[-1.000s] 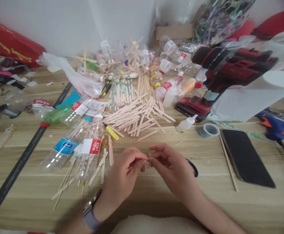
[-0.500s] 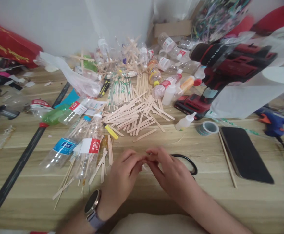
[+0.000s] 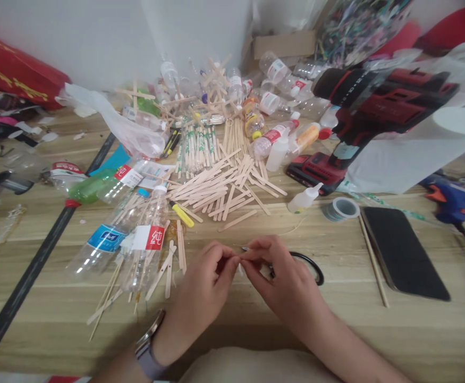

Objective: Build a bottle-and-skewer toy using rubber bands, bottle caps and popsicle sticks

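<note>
My left hand, with a watch on its wrist, is closed in a pinch near the front middle of the table. My right hand pinches right beside it, and the fingertips of both meet. A small whitish thing shows just under the fingertips, too small to make out. Black-handled scissors lie on the table, partly hidden behind my right hand. Beyond my hands spreads a pile of flat wooden sticks, with a yellow cutter at its left edge.
Clear bottles lie at the left beside a long black bar. On the right are a red and black drill, a small dropper bottle, a tape roll, a phone and a blue glue gun.
The fingers of both hands have shifted slightly at the pinch, and my left wrist has turned. More of the scissors shows now, including the tip.
</note>
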The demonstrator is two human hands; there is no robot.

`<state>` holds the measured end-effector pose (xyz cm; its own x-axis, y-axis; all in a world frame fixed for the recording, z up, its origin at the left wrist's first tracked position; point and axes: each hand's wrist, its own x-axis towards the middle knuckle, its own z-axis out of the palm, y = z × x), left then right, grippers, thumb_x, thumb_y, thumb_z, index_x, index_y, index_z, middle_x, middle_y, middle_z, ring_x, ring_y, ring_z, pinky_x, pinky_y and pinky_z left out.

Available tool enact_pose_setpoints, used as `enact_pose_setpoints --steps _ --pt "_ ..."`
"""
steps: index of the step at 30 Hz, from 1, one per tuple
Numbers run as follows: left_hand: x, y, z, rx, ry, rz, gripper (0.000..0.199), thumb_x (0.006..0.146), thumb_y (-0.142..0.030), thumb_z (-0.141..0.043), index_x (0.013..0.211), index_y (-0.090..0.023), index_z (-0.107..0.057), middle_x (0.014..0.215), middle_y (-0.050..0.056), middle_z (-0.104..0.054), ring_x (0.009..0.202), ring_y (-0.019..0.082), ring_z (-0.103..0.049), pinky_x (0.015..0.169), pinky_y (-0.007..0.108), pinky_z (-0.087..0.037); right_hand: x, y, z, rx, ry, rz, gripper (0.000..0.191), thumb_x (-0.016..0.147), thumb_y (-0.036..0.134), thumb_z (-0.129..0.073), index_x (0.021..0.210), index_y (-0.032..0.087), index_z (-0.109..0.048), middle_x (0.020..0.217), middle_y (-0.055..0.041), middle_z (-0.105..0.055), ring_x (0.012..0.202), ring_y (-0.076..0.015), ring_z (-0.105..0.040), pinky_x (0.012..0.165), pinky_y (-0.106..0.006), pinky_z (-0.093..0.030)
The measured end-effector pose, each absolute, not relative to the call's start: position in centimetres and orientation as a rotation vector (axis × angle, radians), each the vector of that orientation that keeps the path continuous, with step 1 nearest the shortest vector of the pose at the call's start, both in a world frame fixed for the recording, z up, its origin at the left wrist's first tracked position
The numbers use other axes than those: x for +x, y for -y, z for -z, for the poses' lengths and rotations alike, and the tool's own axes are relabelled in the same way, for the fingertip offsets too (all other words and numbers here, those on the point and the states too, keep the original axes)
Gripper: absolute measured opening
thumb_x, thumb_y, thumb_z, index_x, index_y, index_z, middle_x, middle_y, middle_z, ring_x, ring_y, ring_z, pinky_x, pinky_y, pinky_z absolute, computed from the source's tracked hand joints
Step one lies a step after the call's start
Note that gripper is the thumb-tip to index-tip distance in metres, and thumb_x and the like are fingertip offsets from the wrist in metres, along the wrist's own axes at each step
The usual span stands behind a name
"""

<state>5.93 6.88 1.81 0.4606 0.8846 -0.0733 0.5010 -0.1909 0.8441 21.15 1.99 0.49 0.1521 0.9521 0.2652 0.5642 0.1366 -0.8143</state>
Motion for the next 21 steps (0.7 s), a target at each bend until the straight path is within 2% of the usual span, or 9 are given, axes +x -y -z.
enact_pose_setpoints --steps 9,15,21 --pt "5.84 -7.71 -2.5 1.58 -1.165 -0.427 0.024 0.088 -0.039 -0.058 0.076 -0.019 -0.064 0.064 -0.002 -0.057 0.06 0.015 -0.05 0.053 0.025 -0.032 21.39 -2.14 -1.0 -1.546 1.528 -0.508 0.017 0.079 0.012 -0.055 0.087 0.026 -0.048 0.068 0.0044 -0.068 0.053 -0.0106 -0.064 0.052 -0.019 -0.048" --pt "5.7 -7.92 -2.76 1.652 -1.163 -0.388 0.021 0.087 -0.035 -0.057 0.077 -0.019 -0.066 0.068 -0.001 -0.06 0.065 0.015 -0.051 0.058 0.025 -0.035 21.38 -1.87 -0.77 -1.561 1.545 -0.48 0.016 0.083 0.014 -0.053 0.09 0.026 -0.045 0.07 0.0045 -0.069 0.054 -0.0112 -0.066 0.051 -0.019 -0.049" --pt "5.94 -7.66 -2.53 1.607 -1.246 -0.366 0.026 0.087 -0.041 -0.056 0.076 -0.019 -0.064 0.065 -0.002 -0.058 0.062 0.015 -0.05 0.056 0.026 -0.034 21.07 -1.99 -0.52 -1.545 1.585 -0.417 0.017 0.085 0.012 -0.051 0.092 0.025 -0.043 0.07 0.004 -0.07 0.054 -0.0111 -0.066 0.052 -0.019 -0.05"
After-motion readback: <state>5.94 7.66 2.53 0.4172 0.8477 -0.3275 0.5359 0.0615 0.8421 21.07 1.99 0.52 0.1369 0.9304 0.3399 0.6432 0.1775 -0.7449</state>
